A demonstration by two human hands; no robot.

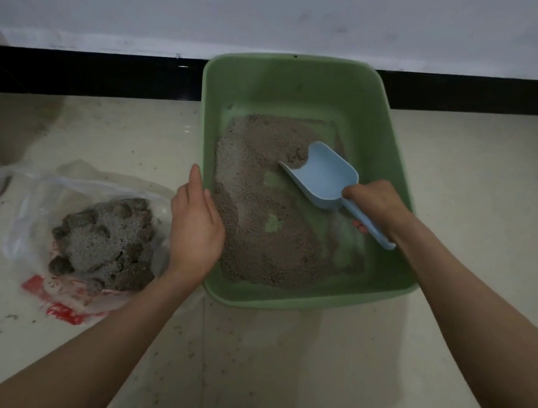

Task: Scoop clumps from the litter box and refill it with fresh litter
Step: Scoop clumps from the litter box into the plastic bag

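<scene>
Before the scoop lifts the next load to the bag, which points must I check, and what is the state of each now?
1. Right hand grips the blue scoop by its handle: ok.
2. Left hand steadies the green litter box at its left rim: ok.
3. Scoop mouth is in the litter: ok.
4. Plastic bag lies open beside the box: ok.
5. Load is a clump, not loose litter: cannot tell.
6. Floor free of spilled grains: not ok.
</scene>
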